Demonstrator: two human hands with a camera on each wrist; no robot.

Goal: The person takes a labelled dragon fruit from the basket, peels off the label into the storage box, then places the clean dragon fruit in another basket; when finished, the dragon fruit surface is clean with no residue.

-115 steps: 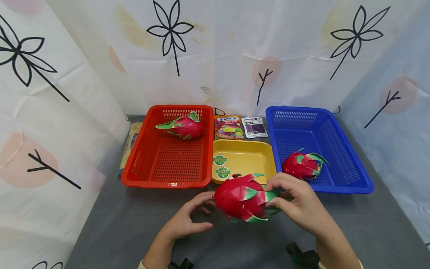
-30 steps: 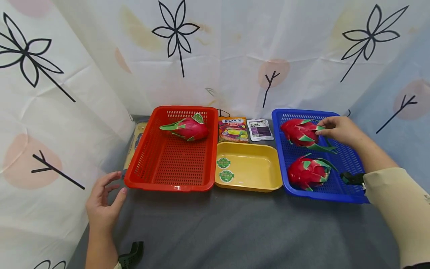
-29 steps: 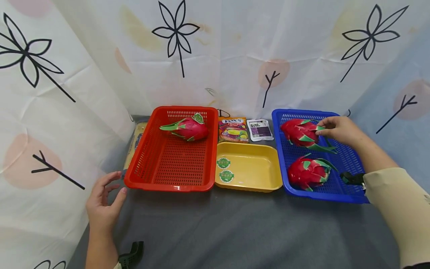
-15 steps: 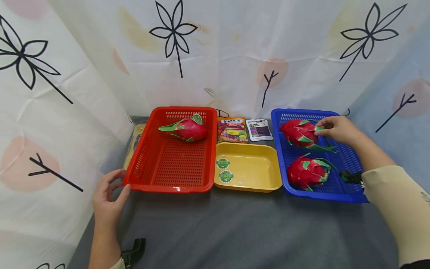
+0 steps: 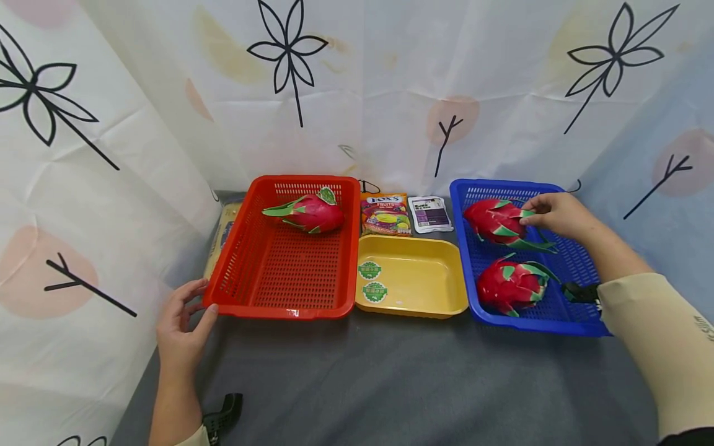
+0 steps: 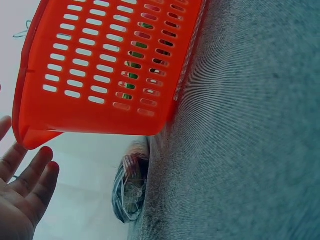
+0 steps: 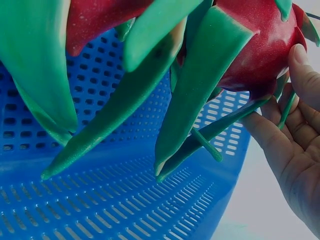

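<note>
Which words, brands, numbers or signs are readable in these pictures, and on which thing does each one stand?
"FOX'S" on the orange packet.
"FRUITS" on the same packet, below it.
Too small or blurred to read: finer print on that packet; label of the white pouch; two green stickers in the yellow tray; print on the right sleeve; any print on the tan packet; pale mark on the red basket.

Closed in at the back and both sides by whitish, lightly creased cloth (image 5: 379, 74), meeting at two corners beyond the tabletop (image 5: 401, 384). Printed with black line-drawn flowers (image 5: 287, 49), forked twigs (image 5: 447, 132), pale pink discs (image 5: 33, 272) and faint yellow patches (image 5: 229, 46). Dark grey and fabric-like underneath, finely ribbed close up. Lit softly, bluish toward the right, with mild shadows.
</note>
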